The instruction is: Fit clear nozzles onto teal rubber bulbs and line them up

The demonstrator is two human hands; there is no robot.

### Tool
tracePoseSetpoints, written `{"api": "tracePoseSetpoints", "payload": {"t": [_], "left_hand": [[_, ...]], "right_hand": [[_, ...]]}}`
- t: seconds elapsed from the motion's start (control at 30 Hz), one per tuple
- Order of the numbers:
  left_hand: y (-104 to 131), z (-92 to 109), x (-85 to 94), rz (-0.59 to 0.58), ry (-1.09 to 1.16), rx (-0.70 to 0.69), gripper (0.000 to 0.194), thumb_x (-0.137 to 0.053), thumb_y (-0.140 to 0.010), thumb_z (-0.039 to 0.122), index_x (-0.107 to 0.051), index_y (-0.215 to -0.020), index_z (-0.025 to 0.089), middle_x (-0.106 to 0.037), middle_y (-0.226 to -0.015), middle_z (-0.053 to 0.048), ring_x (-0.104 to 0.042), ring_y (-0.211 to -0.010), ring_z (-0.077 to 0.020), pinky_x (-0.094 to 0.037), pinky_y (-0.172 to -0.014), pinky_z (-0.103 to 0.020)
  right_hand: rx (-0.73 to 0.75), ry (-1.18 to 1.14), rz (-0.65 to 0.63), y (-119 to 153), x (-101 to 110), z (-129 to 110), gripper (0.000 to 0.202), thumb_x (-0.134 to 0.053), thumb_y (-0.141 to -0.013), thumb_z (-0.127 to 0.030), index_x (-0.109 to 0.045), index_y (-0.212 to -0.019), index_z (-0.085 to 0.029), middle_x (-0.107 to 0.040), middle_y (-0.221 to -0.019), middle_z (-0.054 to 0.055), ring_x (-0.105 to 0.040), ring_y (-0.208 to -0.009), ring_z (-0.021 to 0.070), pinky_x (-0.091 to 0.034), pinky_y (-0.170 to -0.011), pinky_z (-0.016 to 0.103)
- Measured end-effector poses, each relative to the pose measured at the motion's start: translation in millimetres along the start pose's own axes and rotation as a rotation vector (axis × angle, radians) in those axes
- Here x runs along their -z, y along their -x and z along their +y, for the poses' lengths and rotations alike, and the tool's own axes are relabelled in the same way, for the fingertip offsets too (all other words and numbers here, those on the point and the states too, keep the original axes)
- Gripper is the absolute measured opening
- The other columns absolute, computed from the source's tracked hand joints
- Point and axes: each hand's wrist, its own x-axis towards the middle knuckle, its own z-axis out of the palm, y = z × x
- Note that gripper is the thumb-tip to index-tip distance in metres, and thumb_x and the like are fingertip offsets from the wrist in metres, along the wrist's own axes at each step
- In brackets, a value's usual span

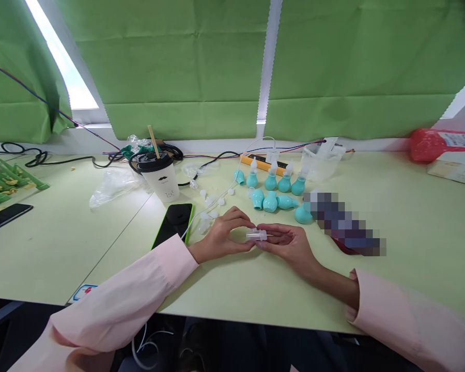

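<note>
Between my two hands, above the table, is a small see-through plastic tube-like piece (256,235) with a wider collar at its right. My left hand (227,232) pinches it from the left with thumb and fingers. On the other side my right hand (290,245) grips its right end, and the fingertips hide part of it. Several teal squeeze bulbs with translucent tips, one of them a standing bulb (270,182), are grouped behind my hands. Others lie on their sides, such as a tipped bulb (287,201). Small translucent caps (209,200) are scattered behind my left hand.
A phone (172,227) with a green edge and a white cup (160,181) with a straw are at left. A thin white cable runs past them. Behind the bulbs are an orange-and-black power strip (263,164) and a translucent tub (320,163). A blurred-out object (344,225) lies at right.
</note>
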Motion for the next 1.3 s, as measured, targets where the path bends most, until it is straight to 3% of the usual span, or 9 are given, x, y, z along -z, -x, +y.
{"api": "tracePoseSetpoints", "payload": {"t": [0.3, 0.43, 0.53, 0.67, 0.77, 0.93, 1.03, 1.2, 1.3], "left_hand": [[6, -2, -4.2, -0.157, 0.018, 0.045, 0.022, -0.052, -0.074, 0.023, -0.060, -0.090, 0.011, -0.057, -0.079, -0.008, -0.051, -0.075, -0.0131, -0.043, -0.064, -0.023], [6, -2, -5.5, -0.261, -0.150, 0.183, 0.032, -0.045, -0.079, 0.030, -0.055, -0.103, 0.011, -0.055, -0.069, -0.006, -0.051, -0.063, -0.0121, -0.039, -0.056, -0.022], [5, -1, -4.8, -0.297, -0.220, 0.213, 0.030, -0.041, -0.080, 0.031, -0.057, -0.098, 0.011, -0.055, -0.067, -0.005, -0.050, -0.062, -0.0122, -0.038, -0.055, -0.022], [5, 2, -5.5, -0.248, -0.228, 0.210, 0.025, -0.045, -0.075, 0.021, -0.060, -0.093, 0.011, -0.057, -0.066, -0.005, -0.050, -0.062, -0.0119, -0.038, -0.056, -0.022], [5, 5, -4.8, -0.186, -0.081, 0.309, 0.025, -0.051, -0.069, 0.021, -0.061, -0.090, 0.014, -0.058, -0.065, -0.002, -0.050, -0.057, -0.0098, -0.039, -0.054, -0.021], [1, 5, 1.1, -0.161, 0.470, 0.554, 0.036, -0.056, -0.065, 0.021, -0.056, -0.099, 0.011, -0.061, -0.086, -0.007, -0.055, -0.074, -0.0130, -0.045, -0.065, -0.024], [-2, 3, 4.3, -0.170, 0.735, 0.659, 0.033, -0.059, -0.066, 0.025, -0.059, -0.095, 0.009, -0.062, -0.085, -0.009, -0.056, -0.069, -0.0124, -0.045, -0.065, -0.026], [-2, 1, 6.9, -0.140, 0.871, 0.732, 0.029, -0.064, -0.062, 0.023, -0.063, -0.087, 0.009, -0.063, -0.075, -0.007, -0.053, -0.056, -0.0088, -0.044, -0.059, -0.025], [-1, -1, 7.0, -0.065, 0.857, 0.743, 0.030, -0.064, -0.063, 0.025, -0.063, -0.088, 0.009, -0.064, -0.071, -0.007, -0.052, -0.055, -0.0090, -0.043, -0.058, -0.025]], "right_hand": [[0.039, 0.096, 0.037, -1, -2, 3, 0.021, -0.071, -0.051, -0.017, -0.057, -0.067, -0.015, -0.067, -0.067, 0.003, -0.064, -0.067, 0.0179, -0.053, -0.064, 0.027], [0.093, 0.162, 0.050, -2, -1, 4, 0.025, -0.066, -0.058, -0.019, -0.056, -0.081, -0.016, -0.065, -0.069, 0.003, -0.064, -0.070, 0.0172, -0.053, -0.065, 0.028], [0.195, 0.237, 0.008, 0, 0, 5, 0.035, -0.065, -0.060, -0.019, -0.054, -0.093, -0.017, -0.065, -0.077, 0.003, -0.063, -0.074, 0.0169, -0.053, -0.069, 0.031], [0.256, 0.303, -0.001, 1, -1, 7, 0.021, -0.063, -0.063, -0.023, -0.059, -0.083, -0.018, -0.065, -0.079, 0.003, -0.062, -0.071, 0.0152, -0.053, -0.070, 0.031], [0.279, 0.314, 0.017, 0, 0, 8, 0.017, -0.062, -0.064, -0.024, -0.059, -0.079, -0.017, -0.063, -0.079, 0.003, -0.061, -0.067, 0.0143, -0.054, -0.066, 0.030], [0.368, 0.334, 0.043, -1, 3, 9, 0.017, -0.061, -0.066, -0.025, -0.059, -0.082, -0.019, -0.062, -0.082, 0.003, -0.059, -0.071, 0.0155, -0.052, -0.070, 0.033], [0.414, 0.375, 0.039, 0, 3, 9, 0.016, -0.061, -0.067, -0.025, -0.059, -0.082, -0.020, -0.061, -0.081, 0.002, -0.058, -0.074, 0.0161, -0.050, -0.073, 0.035], [0.539, 0.519, -0.001, -3, 4, 4, 0.017, -0.059, -0.069, -0.026, -0.058, -0.086, -0.022, -0.061, -0.079, 0.002, -0.057, -0.076, 0.0164, -0.048, -0.071, 0.032], [0.672, 0.672, -0.010, -11, 12, 2, 0.030, -0.056, -0.071, -0.026, -0.052, -0.101, -0.021, -0.060, -0.094, 0.005, -0.055, -0.087, 0.0183, -0.046, -0.076, 0.034]]}}
